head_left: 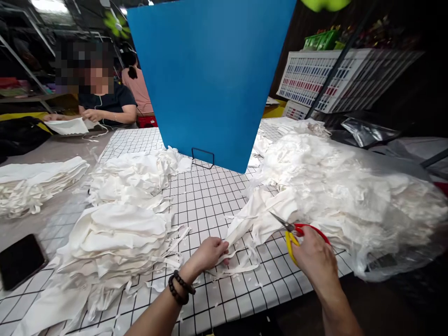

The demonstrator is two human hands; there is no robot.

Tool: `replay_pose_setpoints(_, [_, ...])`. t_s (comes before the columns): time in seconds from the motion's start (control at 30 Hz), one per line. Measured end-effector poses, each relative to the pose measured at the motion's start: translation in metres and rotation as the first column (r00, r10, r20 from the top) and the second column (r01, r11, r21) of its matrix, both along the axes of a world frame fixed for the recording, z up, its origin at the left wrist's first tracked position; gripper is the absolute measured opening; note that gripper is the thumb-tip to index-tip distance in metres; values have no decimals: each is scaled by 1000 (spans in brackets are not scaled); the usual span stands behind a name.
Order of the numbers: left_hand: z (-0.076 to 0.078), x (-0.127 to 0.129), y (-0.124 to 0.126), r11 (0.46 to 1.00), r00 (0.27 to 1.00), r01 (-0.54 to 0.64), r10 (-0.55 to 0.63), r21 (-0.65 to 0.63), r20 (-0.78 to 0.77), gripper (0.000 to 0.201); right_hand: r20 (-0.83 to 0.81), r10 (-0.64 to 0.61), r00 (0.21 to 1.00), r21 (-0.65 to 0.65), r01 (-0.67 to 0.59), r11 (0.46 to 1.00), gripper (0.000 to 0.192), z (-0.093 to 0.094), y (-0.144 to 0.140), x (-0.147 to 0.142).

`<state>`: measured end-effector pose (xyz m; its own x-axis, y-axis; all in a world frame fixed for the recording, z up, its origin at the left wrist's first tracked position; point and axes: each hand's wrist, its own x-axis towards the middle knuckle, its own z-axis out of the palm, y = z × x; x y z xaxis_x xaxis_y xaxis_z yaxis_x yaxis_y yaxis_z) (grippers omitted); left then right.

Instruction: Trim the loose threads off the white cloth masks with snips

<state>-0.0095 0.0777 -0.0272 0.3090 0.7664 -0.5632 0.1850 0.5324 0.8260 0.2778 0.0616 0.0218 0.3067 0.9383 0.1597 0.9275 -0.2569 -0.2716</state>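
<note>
Head view, looking down on a white table [210, 196] ruled in a black grid: the left hand [209, 254], a dark bead bracelet [179, 288] at its wrist, pinches the near edge of a white fabric piece [259, 219] that lies on the table near the middle, its fingers closed on the cloth where loose strips [241, 266] trail toward the near edge; the right hand [313, 256] is clenched through the loops of scissors [296, 231] with one red and one yellow handle, the blades nearly closed and their tip resting just on the right side of that same piece. The step in hand looks like trimming, with the piece drawn out from the big heap of white cloth [350, 191] in clear plastic at the right and held taut for the cut; the next move seems to call for the left hand to keep the edge stretched flat while the blades open and bite along the line, clear of the fingers. To the left lies a stack of folded white pieces [115, 233], strips hanging from its near side; farther left a second stack [35, 184] and a dark phone [21, 260] near the edge; beyond, an upright blue board [210, 79] stands on the table; at far left another person [101, 100] handles white cloth.
</note>
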Motion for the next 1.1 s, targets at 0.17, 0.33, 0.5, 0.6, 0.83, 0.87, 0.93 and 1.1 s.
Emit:
replay_pose_setpoints(0.17, [23,-6,1,971,989,-147,140,191,50,46,-361,-54,931,71,85,994,27,-12,-3,20])
replay_pose_setpoints(0.33, [61,-7,-13,885,960,-275,234,376,151,41,-813,400,422,278,-322,905,42,-21,6,-51])
replay_pose_setpoints(0.5, [81,-21,-37,948,896,-272,187,163,403,37,-801,549,238,366,-530,765,29,-10,19,-121])
replay_pose_setpoints(0.6, [84,-33,-53,971,826,-236,178,40,535,31,-811,562,161,417,-515,749,21,-8,25,-135])
replay_pose_setpoints(0.83, [81,-29,-69,930,865,-316,201,186,460,30,-863,498,87,428,-398,811,22,-15,28,-134])
replay_pose_setpoints(0.87, [80,-26,-68,891,867,-370,230,264,441,29,-865,491,102,418,-394,819,22,-17,27,-133])
replay_pose_setpoints(0.93, [78,-21,-65,807,866,-443,273,391,418,28,-870,473,140,380,-421,824,21,-22,24,-133])
replay_pose_setpoints(1.1, [66,-10,-54,854,797,-425,195,300,572,28,-919,355,174,207,-553,807,28,-29,12,-127])
